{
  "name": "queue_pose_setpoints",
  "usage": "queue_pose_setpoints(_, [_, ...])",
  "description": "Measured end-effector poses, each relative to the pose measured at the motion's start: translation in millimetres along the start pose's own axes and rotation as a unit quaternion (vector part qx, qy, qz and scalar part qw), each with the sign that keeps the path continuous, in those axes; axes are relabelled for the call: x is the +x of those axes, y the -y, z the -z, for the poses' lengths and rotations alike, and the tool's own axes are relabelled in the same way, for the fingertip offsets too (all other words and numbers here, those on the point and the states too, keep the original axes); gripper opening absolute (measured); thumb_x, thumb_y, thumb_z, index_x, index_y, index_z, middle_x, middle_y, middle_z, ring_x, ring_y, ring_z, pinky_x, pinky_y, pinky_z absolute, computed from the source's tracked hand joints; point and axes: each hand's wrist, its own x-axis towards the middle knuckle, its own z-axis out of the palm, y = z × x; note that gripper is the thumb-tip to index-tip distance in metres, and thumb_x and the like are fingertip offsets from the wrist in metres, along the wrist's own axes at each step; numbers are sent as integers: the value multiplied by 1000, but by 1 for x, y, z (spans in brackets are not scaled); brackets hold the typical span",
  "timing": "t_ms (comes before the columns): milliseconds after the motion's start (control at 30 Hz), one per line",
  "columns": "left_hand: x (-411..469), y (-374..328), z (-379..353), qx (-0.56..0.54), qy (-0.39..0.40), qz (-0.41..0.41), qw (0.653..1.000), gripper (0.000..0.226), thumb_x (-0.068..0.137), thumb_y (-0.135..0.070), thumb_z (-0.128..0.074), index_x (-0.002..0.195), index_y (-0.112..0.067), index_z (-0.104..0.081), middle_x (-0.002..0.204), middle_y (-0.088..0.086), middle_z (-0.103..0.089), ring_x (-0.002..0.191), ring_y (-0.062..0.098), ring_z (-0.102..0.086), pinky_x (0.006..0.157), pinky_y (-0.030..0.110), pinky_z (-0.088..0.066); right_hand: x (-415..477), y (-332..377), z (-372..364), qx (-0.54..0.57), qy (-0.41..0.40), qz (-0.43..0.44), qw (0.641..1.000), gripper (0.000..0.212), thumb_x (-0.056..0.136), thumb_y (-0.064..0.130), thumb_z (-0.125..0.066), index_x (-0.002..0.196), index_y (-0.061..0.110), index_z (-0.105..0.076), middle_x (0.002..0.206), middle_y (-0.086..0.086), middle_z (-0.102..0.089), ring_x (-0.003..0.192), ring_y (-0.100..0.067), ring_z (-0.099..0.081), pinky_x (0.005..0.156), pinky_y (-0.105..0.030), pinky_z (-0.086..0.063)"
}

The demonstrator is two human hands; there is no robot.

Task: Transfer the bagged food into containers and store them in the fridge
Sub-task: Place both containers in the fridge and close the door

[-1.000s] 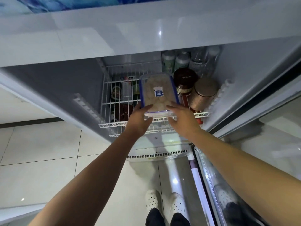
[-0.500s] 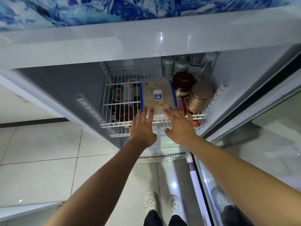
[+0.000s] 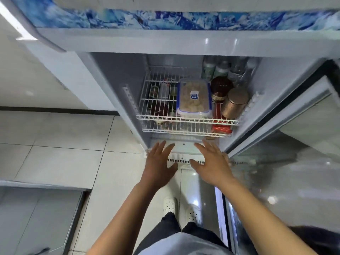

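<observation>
A clear plastic container (image 3: 194, 97) with a blue-rimmed lid and pale food inside rests on the upper white wire shelf (image 3: 156, 117) of the open fridge. My left hand (image 3: 159, 163) hovers below the shelves in front of the fridge base, fingers spread and holding nothing. My right hand (image 3: 211, 161) is beside it, also spread and empty. Both hands are well apart from the container.
A copper tin (image 3: 234, 103) and a dark red jar (image 3: 220, 88) stand right of the container, with bottles (image 3: 220, 69) behind. A red box (image 3: 220, 126) sits on the lower shelf. The glass fridge door (image 3: 287, 172) stands open at right. White tiled floor lies left.
Both hands let go of the container, which now sits pushed back on the shelf, and drew back down below the shelves. The camera view pulled back.
</observation>
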Motion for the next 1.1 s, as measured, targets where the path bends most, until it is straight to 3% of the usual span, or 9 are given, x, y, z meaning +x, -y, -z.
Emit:
queue_pose_setpoints(133, [-76,16,-7,-4,-15,112,994,69,92,-44,-60,153,-35,-28,165,-2,-16,153,22,-6,123,40,-11,-32,16,-36,60,43,49,996,65,94,54,-52,152,42,-26,165,13,-9,152,-12,2,123,-46,-4])
queue_pose_setpoints(300, [-160,47,-1,48,10,231,972,73,93,-56,-52,155,-41,-15,167,-6,-2,153,20,4,121,40,-4,-63,50,-79,-35,176,137,974,68,93,59,-49,153,44,-18,166,11,1,152,-14,9,123,-44,-2])
queue_pose_setpoints(433, [-219,71,18,25,-19,322,946,75,92,-57,-51,154,-43,-12,167,-7,1,153,19,7,121,42,-4,-81,94,-90,-95,191,218,952,68,92,62,-47,152,46,-18,165,13,-2,152,-14,5,120,-41,-2])
queue_pose_setpoints(600, [-290,102,39,-29,-77,366,927,78,91,-57,-53,155,-42,-11,167,-7,0,153,17,7,123,37,-2,-107,162,-111,-149,194,304,921,70,89,67,-46,151,48,-21,164,13,-14,152,-14,-5,120,-42,-7])
queue_pose_setpoints(800, [-398,170,68,-93,-140,402,900,81,90,-56,-55,155,-42,-10,167,-8,0,153,16,6,122,38,-5,-179,247,-181,-132,210,337,908,66,90,63,-50,150,48,-25,162,13,-21,151,-13,-11,122,-44,-13])
queue_pose_setpoints(1100, [-563,258,86,-172,-240,482,825,80,91,-53,-57,155,-43,-10,166,-11,4,152,15,6,123,39,-6,-277,362,-310,-178,261,448,837,67,90,63,-51,149,52,-21,162,19,-13,151,-11,-5,120,-35,-9])
